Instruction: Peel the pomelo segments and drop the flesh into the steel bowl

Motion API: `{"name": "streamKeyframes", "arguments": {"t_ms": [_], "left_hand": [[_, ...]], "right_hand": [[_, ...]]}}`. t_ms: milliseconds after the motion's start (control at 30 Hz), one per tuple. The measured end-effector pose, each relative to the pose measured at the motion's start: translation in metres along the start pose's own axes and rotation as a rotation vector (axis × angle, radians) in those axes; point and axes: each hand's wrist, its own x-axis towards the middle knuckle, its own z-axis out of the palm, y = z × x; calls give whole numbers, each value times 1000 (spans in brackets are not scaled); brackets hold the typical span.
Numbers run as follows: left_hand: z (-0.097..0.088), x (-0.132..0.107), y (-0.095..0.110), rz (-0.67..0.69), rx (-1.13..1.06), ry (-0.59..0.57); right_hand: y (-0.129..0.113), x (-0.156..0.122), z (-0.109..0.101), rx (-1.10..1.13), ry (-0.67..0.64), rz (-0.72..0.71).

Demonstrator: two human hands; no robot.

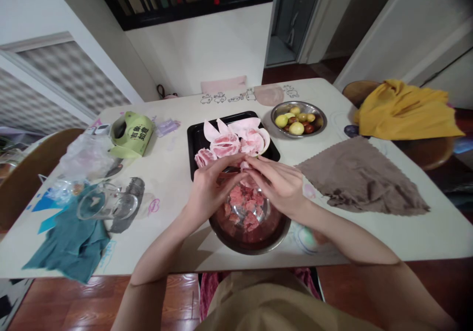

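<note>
Above a metal bowl (pixel 251 245), my left hand (pixel 212 183) and my right hand (pixel 283 183) meet with fingertips closed on a small pink piece of pomelo (pixel 244 165), mostly hidden by the fingers. Inside the bowl lie several loose chunks of pink-red pomelo flesh (pixel 240 198). Just beyond my hands, a black tray (pixel 195 136) bears opened pomelo halves (pixel 225 145), a pomelo segment (pixel 204 157) and pale strips of pomelo peel (pixel 246 124).
Behind the tray's right side stands a metal bowl of small fruits (pixel 323 119). A brown cloth (pixel 365 178) lies to the right. On the left are a glass pitcher (pixel 107 200), a teal cloth (pixel 74 237), a plastic bag (pixel 86 156) and a green carton (pixel 135 134).
</note>
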Motion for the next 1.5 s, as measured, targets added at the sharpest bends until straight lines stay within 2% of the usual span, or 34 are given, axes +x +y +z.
{"name": "streamKeyframes", "arguments": {"t_ms": [167,333,467,567,700,767,933,1167,1367,1500], "left_hand": [[7,0,-5,-28,-25,71],[7,4,-10,-133,-179,152],[6,6,-14,-119,-165,215],[8,5,-15,-8,-6,223],[10,1,-21,366,384,273],[10,0,-25,464,488,260],[6,-2,-30,551,630,206],[6,-4,-31,701,700,224],[10,-8,-37,648,653,282],[18,-7,-38,562,574,376]], "right_hand": [[-3,0,-1,-4,-7,-25],[-3,4,-1,1,-20,86],[-1,3,1,26,-112,151],[-1,0,3,-55,-126,115],[-5,0,2,-241,-100,21],[-8,2,0,-324,-82,-15],[-12,2,-3,-461,-76,-94],[-14,-11,3,-473,-72,-185],[-15,-13,3,-440,-55,-225],[-13,-12,3,-424,-64,-228]]}}
